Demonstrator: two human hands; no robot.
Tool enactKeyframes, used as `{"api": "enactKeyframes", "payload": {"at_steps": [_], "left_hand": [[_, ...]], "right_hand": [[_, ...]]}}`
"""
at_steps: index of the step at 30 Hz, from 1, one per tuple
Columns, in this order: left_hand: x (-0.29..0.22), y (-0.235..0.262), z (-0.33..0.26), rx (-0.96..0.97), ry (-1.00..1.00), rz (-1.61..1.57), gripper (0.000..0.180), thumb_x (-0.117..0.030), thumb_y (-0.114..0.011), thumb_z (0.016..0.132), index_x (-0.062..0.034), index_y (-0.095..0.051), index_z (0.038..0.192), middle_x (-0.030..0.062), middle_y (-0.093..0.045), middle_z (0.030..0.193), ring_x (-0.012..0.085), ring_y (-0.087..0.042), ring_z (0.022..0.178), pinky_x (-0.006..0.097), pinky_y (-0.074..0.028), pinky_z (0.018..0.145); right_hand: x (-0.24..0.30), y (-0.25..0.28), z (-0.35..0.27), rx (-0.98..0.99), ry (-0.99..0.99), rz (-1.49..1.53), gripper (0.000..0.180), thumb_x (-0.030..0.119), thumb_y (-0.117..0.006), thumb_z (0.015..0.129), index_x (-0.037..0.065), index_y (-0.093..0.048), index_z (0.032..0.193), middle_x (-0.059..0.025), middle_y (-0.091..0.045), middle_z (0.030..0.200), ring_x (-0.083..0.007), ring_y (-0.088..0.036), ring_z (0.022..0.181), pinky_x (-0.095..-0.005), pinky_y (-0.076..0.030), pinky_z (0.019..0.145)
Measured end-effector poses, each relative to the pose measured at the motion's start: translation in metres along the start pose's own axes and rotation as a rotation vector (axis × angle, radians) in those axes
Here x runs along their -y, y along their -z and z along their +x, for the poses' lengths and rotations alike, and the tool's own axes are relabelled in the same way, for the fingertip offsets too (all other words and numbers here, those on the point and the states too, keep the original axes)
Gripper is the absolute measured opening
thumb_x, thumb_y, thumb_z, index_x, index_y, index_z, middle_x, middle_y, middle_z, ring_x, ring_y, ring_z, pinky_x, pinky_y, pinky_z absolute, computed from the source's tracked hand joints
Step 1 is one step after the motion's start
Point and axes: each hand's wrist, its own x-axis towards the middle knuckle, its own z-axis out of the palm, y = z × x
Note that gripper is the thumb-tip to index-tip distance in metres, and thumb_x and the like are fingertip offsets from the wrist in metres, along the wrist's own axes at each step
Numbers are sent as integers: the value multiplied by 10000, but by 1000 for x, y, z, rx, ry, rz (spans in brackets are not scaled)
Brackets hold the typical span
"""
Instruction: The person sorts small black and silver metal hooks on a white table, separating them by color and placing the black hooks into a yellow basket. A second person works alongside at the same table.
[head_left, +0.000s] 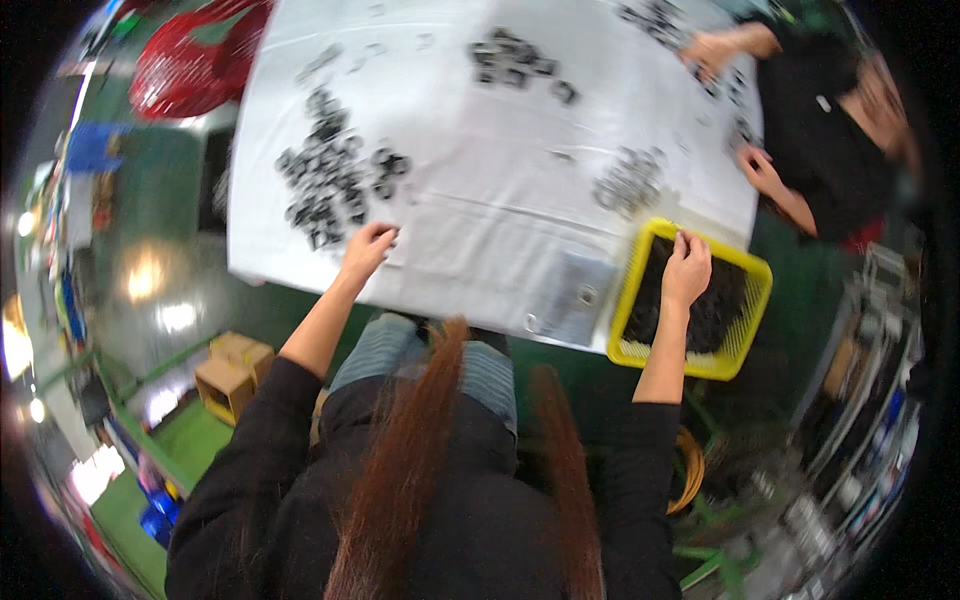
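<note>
While open cloth [480,245] spreads leftward, basket edges [630,290] border the right hand [687,268].

– Does the left hand [372,248] hold anything?
– Can't tell; whatever is in its grip is too small to see.
– And the right hand [687,268]?
– Same there. Its forearm also hides part of the basket [760,305] beneath it, and the dark pieces [728,300] inside blur into one mass.
– The pile [325,185] just beyond the left hand?
– Blurred; the single shapes run together.
– How far does the worktop [480,265] reach ahead of both hands?
– Unclear, the top edge cuts it off.
– Behind them?
– Hair [400,480], cut off at the bottom, covers some of the jeans [372,355].
</note>
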Motion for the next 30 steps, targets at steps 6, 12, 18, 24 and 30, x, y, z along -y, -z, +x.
{"api": "enactKeyframes", "payload": {"at_steps": [6,12,18,24,30], "left_hand": [[13,24,61,-420,-288,342,313,-267,-658,773,-44,-648,992,113,-651,895,244,-626,831,349,-490,758],[2,10,86,-525,-369,722,486,-342,-766,674,-95,-566,1042,100,-546,1018,290,-502,988,413,-418,840],[7,37,97,-286,-456,378,501,-186,-753,685,-78,-499,1104,123,-613,832,276,-605,740,391,-482,683],[3,120,107,102,41,-378,609,-124,-735,763,18,-413,1260,115,-643,908,126,-586,677,247,-475,567],[8,187,137,223,206,-649,246,-302,-689,828,-76,-676,925,-21,-643,781,43,-547,625,192,-425,512]], "right_hand": [[154,-112,-17,222,299,104,193,169,-679,758,166,-664,951,-64,-612,972,-255,-607,869,-360,-496,737],[300,-209,-80,516,536,156,264,205,-723,723,136,-639,964,-68,-594,957,-254,-584,926,-364,-488,781],[346,-252,-86,626,481,129,348,213,-739,716,98,-608,1017,-75,-634,909,-242,-619,864,-365,-495,744],[356,-232,-55,686,186,116,227,140,-717,736,33,-641,921,-84,-656,722,-179,-625,635,-315,-493,612],[407,-228,-56,751,73,160,206,192,-704,740,93,-671,918,-71,-688,786,-220,-648,709,-348,-487,675]]}}
